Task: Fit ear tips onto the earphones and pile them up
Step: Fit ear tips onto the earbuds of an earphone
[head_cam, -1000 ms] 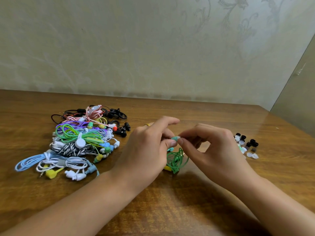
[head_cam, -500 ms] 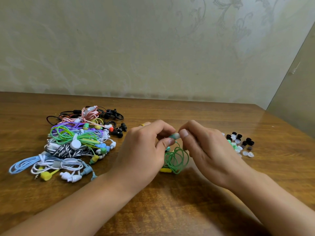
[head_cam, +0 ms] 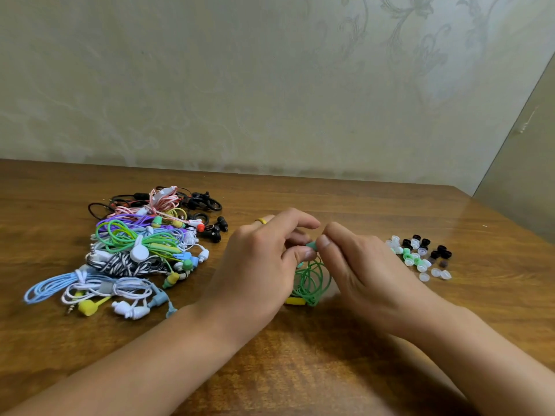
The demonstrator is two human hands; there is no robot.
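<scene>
A green earphone (head_cam: 310, 282) with a coiled cable hangs between my hands just above the table. My left hand (head_cam: 264, 262) pinches its teal earbud (head_cam: 311, 245) between thumb and forefinger. My right hand (head_cam: 360, 271) meets it from the right, thumb and fingertips pinching the bud's tip; the ear tip itself is hidden by the fingers. A pile of coloured earphones (head_cam: 135, 250) lies at the left. Loose ear tips (head_cam: 420, 256), white, green and black, are scattered at the right.
The wooden table (head_cam: 300, 370) runs back to a pale patterned wall. Its right edge slants close behind the loose ear tips. A yellow ring sits on a finger of my left hand.
Both hands have drawn closer together around the teal earbud, and the right hand's fingers have closed in on it. The view has shifted slightly.
</scene>
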